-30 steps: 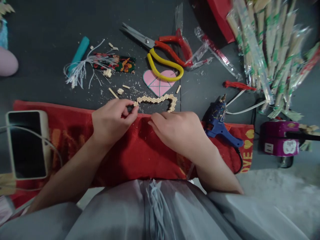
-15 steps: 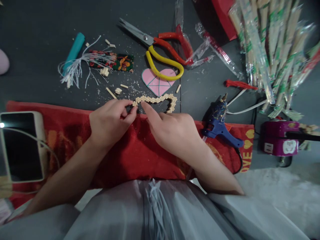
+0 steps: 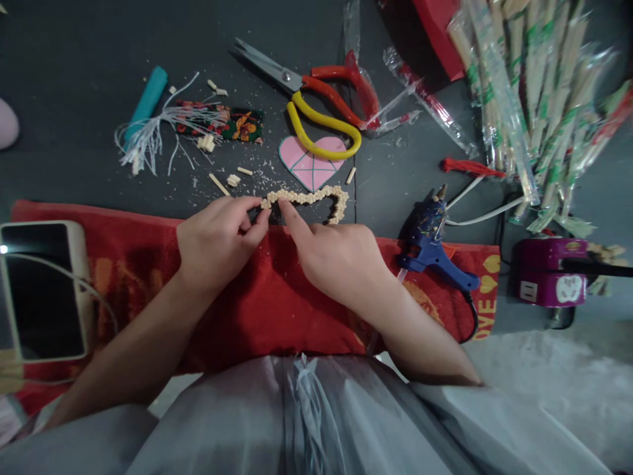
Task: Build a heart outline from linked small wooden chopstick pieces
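A curved chain of small pale flower-like clusters [image 3: 316, 196], seemingly made of cut stick pieces, lies bent on the dark table by the edge of a red cloth. Thumb and forefinger of my left hand [image 3: 215, 241] pinch its left end. My right hand [image 3: 341, 260] rests just right of there, its index finger stretched out with the tip on the chain; the other fingers curl under, largely hidden. Beyond the chain is a pink paper heart [image 3: 311, 175] with green lines. Scissors [image 3: 324, 125] with one yellow and one red handle overlap it.
A blue glue gun [image 3: 428, 244] lies right on the red cloth [image 3: 227, 336]. Wrapped chopsticks [image 3: 539, 99] pile up at upper right, above a purple clamped device [image 3: 551, 272]. A phone [image 3: 42, 290] with a cable sits left. White strings [image 3: 158, 125] and stick pieces [image 3: 232, 179] are scattered behind.
The view has shifted very slightly. My right index fingertip has moved a touch up onto the chain; my left hand keeps its pinch.
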`<state>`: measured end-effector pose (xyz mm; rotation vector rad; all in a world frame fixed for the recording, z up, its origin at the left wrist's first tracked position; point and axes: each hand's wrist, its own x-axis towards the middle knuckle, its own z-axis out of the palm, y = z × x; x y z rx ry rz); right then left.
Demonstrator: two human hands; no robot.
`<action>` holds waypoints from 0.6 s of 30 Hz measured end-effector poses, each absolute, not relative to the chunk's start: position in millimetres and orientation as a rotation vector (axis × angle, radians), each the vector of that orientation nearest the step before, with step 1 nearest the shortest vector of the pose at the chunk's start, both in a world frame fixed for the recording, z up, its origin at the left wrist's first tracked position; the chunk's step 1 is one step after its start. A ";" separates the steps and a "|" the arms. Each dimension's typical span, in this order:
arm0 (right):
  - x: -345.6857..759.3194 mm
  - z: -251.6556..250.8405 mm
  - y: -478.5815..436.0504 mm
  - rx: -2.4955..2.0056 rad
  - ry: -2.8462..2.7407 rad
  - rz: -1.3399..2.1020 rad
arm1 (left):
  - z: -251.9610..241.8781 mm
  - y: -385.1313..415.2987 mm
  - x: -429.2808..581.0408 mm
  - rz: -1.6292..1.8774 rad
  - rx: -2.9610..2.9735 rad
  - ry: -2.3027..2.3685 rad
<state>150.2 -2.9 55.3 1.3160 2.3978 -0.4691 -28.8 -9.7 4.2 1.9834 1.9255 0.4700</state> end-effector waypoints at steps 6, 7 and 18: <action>149.6 54.8 -4.2 1.328 2.401 -0.471 | 6.0 -9.6 -28.3 0.457 1.966 1.907; 149.7 54.5 -4.4 1.329 2.402 -0.471 | 6.3 -9.8 -28.3 0.464 1.952 1.906; 149.7 52.4 -3.8 1.321 2.419 -0.459 | 9.2 -11.1 -28.5 0.350 1.949 1.926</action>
